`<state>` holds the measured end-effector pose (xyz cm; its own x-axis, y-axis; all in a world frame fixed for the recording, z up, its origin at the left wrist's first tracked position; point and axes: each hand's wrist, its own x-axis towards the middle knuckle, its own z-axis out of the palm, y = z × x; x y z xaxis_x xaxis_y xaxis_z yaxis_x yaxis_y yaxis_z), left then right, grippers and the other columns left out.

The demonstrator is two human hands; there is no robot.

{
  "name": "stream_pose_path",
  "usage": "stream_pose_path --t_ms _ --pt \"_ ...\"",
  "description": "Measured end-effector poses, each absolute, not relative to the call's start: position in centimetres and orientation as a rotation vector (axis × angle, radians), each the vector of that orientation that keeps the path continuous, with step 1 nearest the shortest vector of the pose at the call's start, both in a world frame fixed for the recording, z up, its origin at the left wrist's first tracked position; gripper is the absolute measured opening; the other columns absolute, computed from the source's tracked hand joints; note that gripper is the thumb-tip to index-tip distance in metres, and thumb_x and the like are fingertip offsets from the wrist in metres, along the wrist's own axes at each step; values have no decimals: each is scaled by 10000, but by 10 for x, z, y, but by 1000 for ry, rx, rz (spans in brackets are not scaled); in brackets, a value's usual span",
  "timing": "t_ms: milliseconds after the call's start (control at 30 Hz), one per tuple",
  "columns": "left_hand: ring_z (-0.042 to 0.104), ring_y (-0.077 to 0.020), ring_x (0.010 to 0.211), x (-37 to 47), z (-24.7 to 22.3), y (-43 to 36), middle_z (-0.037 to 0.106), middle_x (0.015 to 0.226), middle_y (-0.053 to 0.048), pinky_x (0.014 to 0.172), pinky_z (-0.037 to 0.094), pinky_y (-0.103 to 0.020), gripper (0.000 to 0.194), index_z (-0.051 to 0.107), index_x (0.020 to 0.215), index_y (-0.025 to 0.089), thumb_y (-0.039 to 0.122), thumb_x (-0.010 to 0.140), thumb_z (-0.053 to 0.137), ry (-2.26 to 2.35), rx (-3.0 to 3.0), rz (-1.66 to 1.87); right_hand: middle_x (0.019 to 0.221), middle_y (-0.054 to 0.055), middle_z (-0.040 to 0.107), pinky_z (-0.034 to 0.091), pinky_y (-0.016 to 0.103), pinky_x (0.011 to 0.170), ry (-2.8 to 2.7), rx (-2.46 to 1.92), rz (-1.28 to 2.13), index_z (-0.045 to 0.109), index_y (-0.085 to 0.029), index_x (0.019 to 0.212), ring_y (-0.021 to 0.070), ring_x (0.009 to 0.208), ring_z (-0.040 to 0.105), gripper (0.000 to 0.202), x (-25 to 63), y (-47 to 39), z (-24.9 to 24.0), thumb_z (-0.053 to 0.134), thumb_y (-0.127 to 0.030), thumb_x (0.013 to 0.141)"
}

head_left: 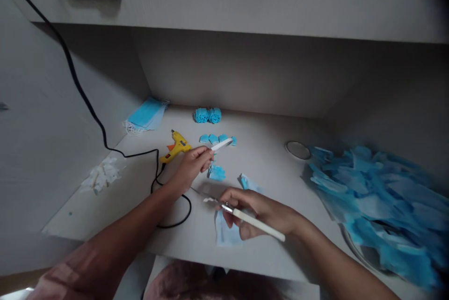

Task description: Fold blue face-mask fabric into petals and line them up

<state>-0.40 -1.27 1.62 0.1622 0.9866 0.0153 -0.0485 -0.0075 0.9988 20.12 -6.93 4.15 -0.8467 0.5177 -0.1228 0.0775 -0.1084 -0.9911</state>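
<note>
My left hand [197,162] is closed on a narrow white strip [221,144] that points up and right, over a row of small blue pieces [213,139]. Lower and to the right, my right hand [245,206] grips a tool with a long white handle [259,225] and a thin metal end pointing left. A small white scrap [208,200] shows at the metal part. Beneath my right hand lies a pale blue sheet [226,234]. Between the hands, a little farther back, is a blue folded piece [216,172].
A yellow glue gun [177,145] with a black cord stands left of centre. Two blue rosettes [207,115], blue masks [147,113] and a metal ring [298,150] are farther back. White scraps [102,174] lie left, a large blue fabric heap [379,197] right.
</note>
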Motion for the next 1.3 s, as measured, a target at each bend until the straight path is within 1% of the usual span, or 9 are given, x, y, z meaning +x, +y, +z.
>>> stream_pose_path --t_ms 67,133,233,333,500,633,867,1067,1300 --pt "385 -99 507 -5 16 -13 404 518 47 522 294 -234 278 519 628 183 374 825 560 1001 1251 1109 852 19 582 406 225 618 -1715 -597 2093 540 -187 1074 105 704 524 426 207 -66 36 683 -489 809" --pt "404 -104 528 -6 15 -13 428 543 38 536 315 -236 285 520 617 180 369 826 553 947 1237 1100 837 29 597 413 215 575 -1664 -570 2077 525 -173 1122 99 652 535 519 213 -61 31 660 -559 801" --pt "403 -108 536 -6 13 -13 429 560 31 546 332 -244 332 508 615 174 407 851 519 831 1173 1067 796 37 601 412 212 520 -1669 -580 1968 521 -142 1122 96 588 539 558 220 -55 31 600 -606 824" --pt "391 -105 538 -5 11 -13 422 574 31 549 331 -246 314 511 647 169 401 859 496 743 1135 1012 760 33 598 413 211 487 -1662 -604 1929 520 -130 1096 94 543 539 539 220 -53 35 580 -601 842" --pt "422 -115 564 -2 10 -14 475 609 8 562 348 -250 291 557 708 168 399 858 464 723 1133 994 765 37 599 426 209 478 -1707 -641 1888 524 -124 1084 92 536 549 516 217 -54 36 577 -582 854" --pt "419 -120 556 0 15 -13 460 593 9 553 357 -257 284 545 731 165 421 832 473 733 1069 1010 766 35 602 423 202 467 -1712 -662 1876 532 -128 1090 87 527 550 499 219 -53 34 569 -571 865" --pt "442 -122 594 0 8 -14 483 628 4 612 376 -272 363 548 736 159 470 876 424 773 1251 905 763 35 602 423 200 449 -1664 -650 1895 530 -129 1094 89 522 547 498 217 -52 31 585 -564 857" --pt "448 -130 644 3 -3 -16 507 653 -7 623 371 -265 361 535 688 161 436 902 441 800 1396 788 764 43 615 429 199 455 -1638 -657 1877 527 -121 1103 89 519 560 504 213 -53 31 591 -557 858" --pt "461 -131 665 3 -6 -16 522 674 -12 644 382 -267 386 533 699 165 462 920 425 783 1384 799 683 5 571 395 175 408 -1519 -614 1928 544 -128 1095 76 474 514 504 209 -54 29 611 -558 843"
